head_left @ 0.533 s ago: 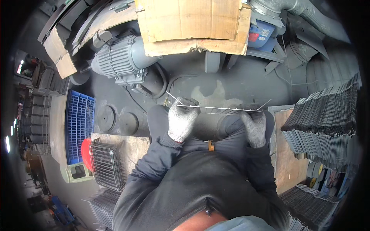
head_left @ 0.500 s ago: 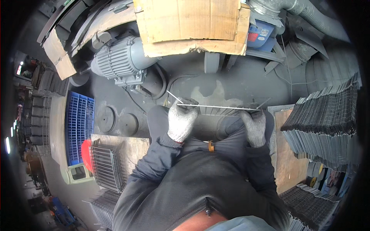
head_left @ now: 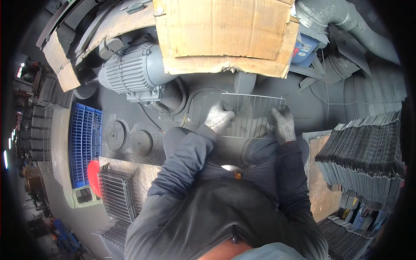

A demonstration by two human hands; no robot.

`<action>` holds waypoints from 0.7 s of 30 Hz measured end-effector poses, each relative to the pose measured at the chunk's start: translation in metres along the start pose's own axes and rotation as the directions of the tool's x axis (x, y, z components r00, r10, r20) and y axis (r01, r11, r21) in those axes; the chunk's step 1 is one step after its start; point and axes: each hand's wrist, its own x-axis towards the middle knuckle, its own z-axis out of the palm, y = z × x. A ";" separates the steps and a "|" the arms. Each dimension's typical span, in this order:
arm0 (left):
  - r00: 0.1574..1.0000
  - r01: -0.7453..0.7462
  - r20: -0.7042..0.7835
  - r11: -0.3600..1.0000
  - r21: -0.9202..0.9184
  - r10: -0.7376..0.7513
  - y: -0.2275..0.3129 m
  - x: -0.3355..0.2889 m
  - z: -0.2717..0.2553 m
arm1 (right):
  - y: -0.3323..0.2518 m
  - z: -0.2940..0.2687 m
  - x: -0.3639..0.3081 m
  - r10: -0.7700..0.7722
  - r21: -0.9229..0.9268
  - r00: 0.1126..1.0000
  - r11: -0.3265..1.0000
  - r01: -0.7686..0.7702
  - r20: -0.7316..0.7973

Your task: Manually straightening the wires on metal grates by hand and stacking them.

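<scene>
I hold a rectangular wire grid rack [head_left: 251,113] out flat in front of me, over a dark machine bed. My left hand [head_left: 219,118], in a grey work glove, grips its left edge. My right hand [head_left: 282,125], also gloved, grips its right edge. The rack's face is turned up toward the camera, so its thin parallel wires show. Dark sleeves run from both hands down to my body at the lower edge.
A grey electric motor [head_left: 130,73] sits at the upper left, under a cardboard sheet [head_left: 221,30]. A tall stack of dark grids [head_left: 368,156] stands at my right, more wire racks [head_left: 115,195] at my lower left, beside a blue crate [head_left: 84,143].
The rack was seen almost edge-on as a thin line; it has tilted so its face shows. Both hands have kept hold of its ends.
</scene>
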 end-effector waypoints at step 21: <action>0.953 -0.302 -0.117 0.849 -0.433 0.280 0.018 -0.094 0.028 | -0.279 -0.096 -0.202 -0.973 -0.605 0.152 0.227 0.763 -0.174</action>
